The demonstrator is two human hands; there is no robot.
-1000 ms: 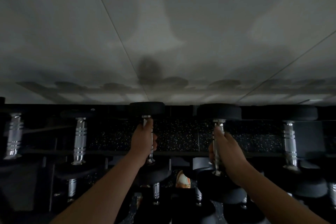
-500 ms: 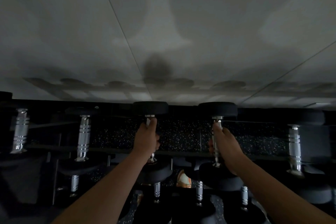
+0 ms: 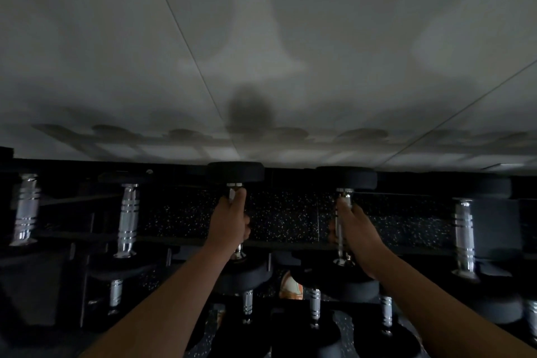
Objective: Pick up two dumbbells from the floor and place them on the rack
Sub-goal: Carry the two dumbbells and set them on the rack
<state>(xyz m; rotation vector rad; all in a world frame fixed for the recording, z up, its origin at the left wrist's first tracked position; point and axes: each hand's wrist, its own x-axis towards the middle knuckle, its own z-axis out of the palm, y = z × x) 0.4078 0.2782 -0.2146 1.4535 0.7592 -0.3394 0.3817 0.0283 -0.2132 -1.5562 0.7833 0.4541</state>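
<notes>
The scene is dim. My left hand (image 3: 231, 221) is wrapped around the chrome handle of a black-headed dumbbell (image 3: 235, 172) that lies across the top tier of the dark rack (image 3: 174, 241). My right hand (image 3: 353, 227) grips the chrome handle of a second black dumbbell (image 3: 345, 177) beside it on the same tier. Both dumbbells point away from me, far heads near the wall. I cannot tell whether their near heads rest fully on the rack rail.
Other chrome-handled dumbbells sit on the top tier at left (image 3: 128, 218) and right (image 3: 465, 235). Several more fill the lower tier (image 3: 315, 304). A pale wall (image 3: 261, 52) rises behind the rack. Speckled black floor (image 3: 284, 212) shows between the rails.
Both hands and their dumbbells have shifted slightly up and forward in view, toward the wall side of the top tier. The grips are unchanged.
</notes>
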